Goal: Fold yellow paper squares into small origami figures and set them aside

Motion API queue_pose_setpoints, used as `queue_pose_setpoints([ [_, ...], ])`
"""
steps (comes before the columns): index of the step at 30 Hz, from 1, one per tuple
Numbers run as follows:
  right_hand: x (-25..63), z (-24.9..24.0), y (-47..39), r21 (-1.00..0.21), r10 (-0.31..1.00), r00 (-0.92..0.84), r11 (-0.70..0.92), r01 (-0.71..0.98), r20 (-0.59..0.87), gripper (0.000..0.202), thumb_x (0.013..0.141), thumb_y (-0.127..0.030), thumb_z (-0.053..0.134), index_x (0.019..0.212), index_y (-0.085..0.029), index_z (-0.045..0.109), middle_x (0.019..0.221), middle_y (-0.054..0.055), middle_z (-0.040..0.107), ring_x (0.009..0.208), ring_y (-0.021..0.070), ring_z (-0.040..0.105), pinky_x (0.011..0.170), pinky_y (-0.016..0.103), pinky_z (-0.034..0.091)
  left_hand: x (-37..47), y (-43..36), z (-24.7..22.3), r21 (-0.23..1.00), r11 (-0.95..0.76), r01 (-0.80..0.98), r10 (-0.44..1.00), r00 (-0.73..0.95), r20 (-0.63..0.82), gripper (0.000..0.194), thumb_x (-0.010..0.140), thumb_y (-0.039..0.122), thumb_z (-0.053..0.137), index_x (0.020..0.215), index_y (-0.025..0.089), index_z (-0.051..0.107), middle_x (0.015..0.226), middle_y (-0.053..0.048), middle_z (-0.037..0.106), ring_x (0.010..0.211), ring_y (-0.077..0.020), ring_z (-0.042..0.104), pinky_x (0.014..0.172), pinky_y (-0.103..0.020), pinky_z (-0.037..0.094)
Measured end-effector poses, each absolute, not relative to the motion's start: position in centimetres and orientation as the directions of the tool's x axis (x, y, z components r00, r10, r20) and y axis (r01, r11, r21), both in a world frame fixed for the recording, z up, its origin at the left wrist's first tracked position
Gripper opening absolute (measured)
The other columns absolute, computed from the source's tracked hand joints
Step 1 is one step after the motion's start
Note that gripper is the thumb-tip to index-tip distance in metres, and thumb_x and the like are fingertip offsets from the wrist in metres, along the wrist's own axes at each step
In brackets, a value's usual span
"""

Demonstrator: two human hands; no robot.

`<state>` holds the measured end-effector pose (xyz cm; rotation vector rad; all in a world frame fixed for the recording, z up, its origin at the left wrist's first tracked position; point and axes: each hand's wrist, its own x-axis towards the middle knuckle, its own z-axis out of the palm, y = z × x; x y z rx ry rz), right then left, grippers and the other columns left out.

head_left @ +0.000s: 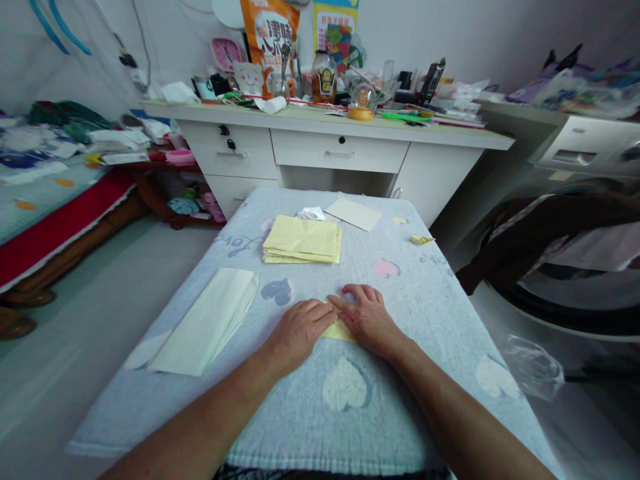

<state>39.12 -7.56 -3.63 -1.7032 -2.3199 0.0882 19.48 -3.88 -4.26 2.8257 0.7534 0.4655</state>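
Note:
A small piece of folded yellow paper [340, 331] lies on the cloth-covered table between my hands, partly hidden under the fingers. My left hand [300, 333] comes in from the left, its fingers closed together on the paper's upper left part. From the other side my right hand [370, 320] presses the paper with thumb and index finger, the other fingers bent beside it. Beyond them sits a stack of yellow paper sheets [303, 238]. A folded yellow paper piece [423, 239] rests near the table's right edge.
At left on the tablecloth [410, 400] is a folded pale green sheet [205, 323]. A cream card [354, 213] and crumpled white tissue [311, 213] lie at the far end. Behind stands a cluttered white desk [340, 150]; a washing machine [575, 150] is at right.

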Motion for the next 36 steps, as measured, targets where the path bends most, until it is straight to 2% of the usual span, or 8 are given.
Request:
queue_pose_setpoints([
  [5,39.5,-3.5,-7.4,-0.240,0.947,-0.273,0.308,0.921,0.169,0.039,0.092,-0.036,0.052,0.131,-0.034,0.053,0.128,0.009,0.050,0.112,0.0266,0.042,0.094,0.042,0.036,19.5,-3.8,-4.1,0.256,-0.856,0.449,0.507,0.825,0.249,0.025,0.092,0.018,0.049,0.114,0.019,0.060,0.106,-0.005,0.065,0.099,-0.0208,0.055,0.085,-0.036,0.048],
  [10,39.2,-3.2,-7.7,-0.209,0.946,-0.286,0.314,0.926,0.154,0.035,0.094,-0.037,0.047,0.128,-0.035,0.055,0.128,0.008,0.050,0.113,0.0274,0.041,0.095,0.044,0.035,19.6,-3.8,-4.0,0.260,-0.855,0.448,0.507,0.827,0.243,0.025,0.091,0.016,0.051,0.113,0.019,0.061,0.106,-0.005,0.065,0.100,-0.0209,0.055,0.086,-0.036,0.048],
  [21,39.2,-3.7,-7.8,-0.174,0.970,-0.215,0.233,0.957,0.117,0.046,0.093,-0.044,0.043,0.138,-0.033,0.044,0.142,0.008,0.042,0.121,0.0356,0.037,0.096,0.055,0.031,19.6,-4.0,-3.8,0.237,-0.859,0.454,0.504,0.832,0.233,0.023,0.090,0.015,0.052,0.111,0.017,0.062,0.104,-0.006,0.066,0.099,-0.0214,0.056,0.085,-0.036,0.049],
  [25,39.4,-3.9,-7.7,-0.169,0.975,-0.193,0.210,0.963,0.112,0.054,0.093,-0.047,0.042,0.142,-0.027,0.036,0.148,0.010,0.035,0.127,0.0374,0.031,0.099,0.057,0.027,19.7,-3.9,-4.2,0.262,-0.855,0.447,0.507,0.825,0.250,0.025,0.089,0.012,0.052,0.110,0.017,0.062,0.107,-0.006,0.066,0.100,-0.0213,0.056,0.086,-0.037,0.048],
  [28,39.7,-3.7,-7.5,-0.228,0.979,-0.163,0.189,0.955,0.126,0.061,0.090,-0.050,0.045,0.142,-0.018,0.035,0.145,0.015,0.037,0.125,0.0352,0.032,0.100,0.054,0.027,19.7,-3.8,-4.4,0.312,-0.840,0.443,0.526,0.806,0.272,0.029,0.087,0.007,0.050,0.110,0.018,0.063,0.107,-0.005,0.066,0.100,-0.0207,0.055,0.089,-0.037,0.047],
  [31,39.8,-3.1,-7.2,-0.347,0.965,-0.203,0.250,0.904,0.167,0.059,0.085,-0.049,0.055,0.131,-0.014,0.044,0.132,0.016,0.045,0.117,0.0302,0.039,0.096,0.046,0.033,19.4,-3.6,-4.0,0.387,-0.820,0.421,0.535,0.804,0.259,0.034,0.082,0.005,0.053,0.111,0.020,0.062,0.111,-0.005,0.064,0.104,-0.0208,0.053,0.093,-0.037,0.044],
  [34,39.8,-2.4,-7.3,-0.442,0.927,-0.350,0.371,0.817,0.132,0.048,0.078,-0.050,0.065,0.112,-0.018,0.055,0.115,0.010,0.051,0.105,0.0255,0.043,0.090,0.041,0.036,19.1,-3.4,-3.5,0.476,-0.793,0.382,0.536,0.807,0.246,0.037,0.078,0.024,0.067,0.114,0.020,0.061,0.116,-0.007,0.061,0.107,-0.0240,0.051,0.093,-0.041,0.043],
  [36,39.8,-2.1,-7.5,-0.462,0.908,-0.407,0.403,0.790,0.097,0.048,0.073,-0.054,0.068,0.105,-0.020,0.056,0.109,0.008,0.051,0.101,0.0246,0.043,0.089,0.040,0.036,18.9,-3.2,-3.4,0.519,-0.775,0.360,0.541,0.803,0.251,0.042,0.074,0.032,0.072,0.113,0.020,0.061,0.116,-0.007,0.061,0.107,-0.0246,0.051,0.092,-0.041,0.044],
])
